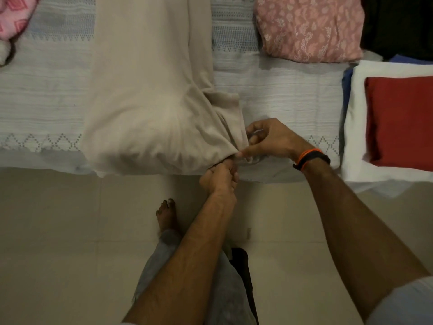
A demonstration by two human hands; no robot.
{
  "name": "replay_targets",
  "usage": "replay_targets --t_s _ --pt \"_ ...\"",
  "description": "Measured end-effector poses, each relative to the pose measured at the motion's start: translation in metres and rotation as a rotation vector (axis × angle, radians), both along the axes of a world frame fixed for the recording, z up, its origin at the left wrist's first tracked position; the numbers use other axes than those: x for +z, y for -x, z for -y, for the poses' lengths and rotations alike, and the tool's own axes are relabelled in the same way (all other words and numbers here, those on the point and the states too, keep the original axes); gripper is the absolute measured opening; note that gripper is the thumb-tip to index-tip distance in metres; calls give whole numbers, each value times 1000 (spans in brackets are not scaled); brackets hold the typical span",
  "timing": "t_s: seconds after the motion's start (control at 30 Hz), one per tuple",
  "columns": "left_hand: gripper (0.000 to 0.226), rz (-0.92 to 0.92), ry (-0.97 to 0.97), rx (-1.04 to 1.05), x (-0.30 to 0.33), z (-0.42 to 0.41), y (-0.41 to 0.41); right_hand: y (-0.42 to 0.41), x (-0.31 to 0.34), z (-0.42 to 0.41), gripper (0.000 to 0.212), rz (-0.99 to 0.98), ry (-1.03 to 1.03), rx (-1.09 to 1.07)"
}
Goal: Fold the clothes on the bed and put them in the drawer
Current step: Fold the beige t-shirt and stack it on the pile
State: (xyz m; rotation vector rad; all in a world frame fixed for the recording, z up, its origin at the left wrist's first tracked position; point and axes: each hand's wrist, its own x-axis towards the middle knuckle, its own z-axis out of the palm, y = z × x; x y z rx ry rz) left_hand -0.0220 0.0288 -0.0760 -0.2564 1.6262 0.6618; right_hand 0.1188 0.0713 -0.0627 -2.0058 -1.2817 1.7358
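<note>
Both bare forearms are reaching forward from the near edge of the view, above a pale tiled floor where a bare foot is standing. At the near edge of the bed, covered in a white woven bedspread with bands of small geometric pattern, the two hands are meeting on one corner of a long beige soft-cotton garment. The left hand is curling its fingers tightly around the bunched corner from below, apparently to anchor it. The right hand, wearing a black and orange wristband, is pinching the same edge between thumb and fingertips just above, probably to line up the layers before a fold. Fabric is gathering into creases that fan out from that grip, while the rest of the garment is lying flat and running away toward the far side of the bed.

To the right, finished work seems to be waiting: a folded pink floral garment is lying at the far right, a dark folded item beyond it, and nearer, a red folded cloth is resting on a white folded one with a blue edge showing beneath. A pink patterned fabric is sitting at the far left. No drawer is showing, so stowing appears to be a later step.
</note>
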Motion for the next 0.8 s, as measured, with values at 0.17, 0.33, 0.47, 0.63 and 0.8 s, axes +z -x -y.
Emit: replay_targets --t_s 0.17,0.33,0.47,0.63,0.8 --pt "11 41 -42 103 0 4 9 4 -10 11 11 116 -94 -265" --pt "11 43 -92 80 -1 5 18 -4 -12 18 25 95 -93 -391" --pt "13 -37 -76 9 -3 8 24 -2 -7 11 21 478 -140 -323" --pt "22 55 -102 44 -2 5 22 25 -12 -18 26 376 -389 -402" --pt "18 39 -81 -60 -7 1 20 36 -24 -56 40 384 -405 -107"
